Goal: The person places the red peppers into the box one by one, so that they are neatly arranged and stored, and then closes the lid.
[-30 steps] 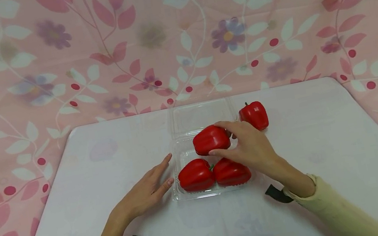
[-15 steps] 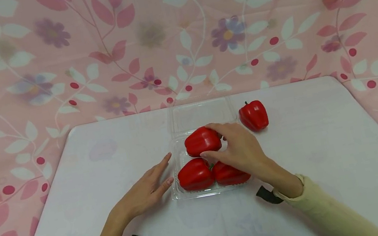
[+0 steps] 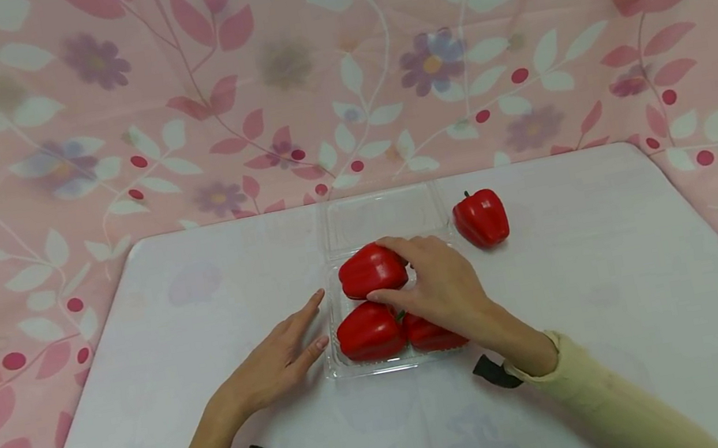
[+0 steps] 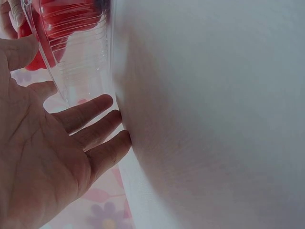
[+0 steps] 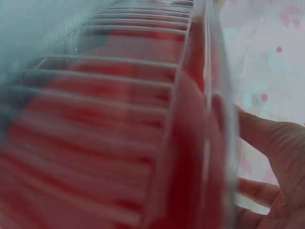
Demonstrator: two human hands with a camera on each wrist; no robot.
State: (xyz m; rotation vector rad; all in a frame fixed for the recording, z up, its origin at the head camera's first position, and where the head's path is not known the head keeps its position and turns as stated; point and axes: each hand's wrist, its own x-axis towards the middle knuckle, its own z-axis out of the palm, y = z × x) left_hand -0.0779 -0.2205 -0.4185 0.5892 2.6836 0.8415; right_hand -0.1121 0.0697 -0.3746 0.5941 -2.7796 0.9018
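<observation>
Grip of right hand curled round red pepper, left grip spread

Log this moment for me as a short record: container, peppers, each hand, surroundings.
Container: clear plastic, lid open on the far side
Right hand: grips the back-left pepper by its right end
Back-left pepper support: unclear whether it rests on the container floor
Front peppers: front-left pepper and front-right pepper, side by side inside; the latter partly hidden by the right hand
Left hand: extended at the container's left side; contact unclear
Loose pepper: on the table, right of the lid
Backdrop: pink, floral
</observation>
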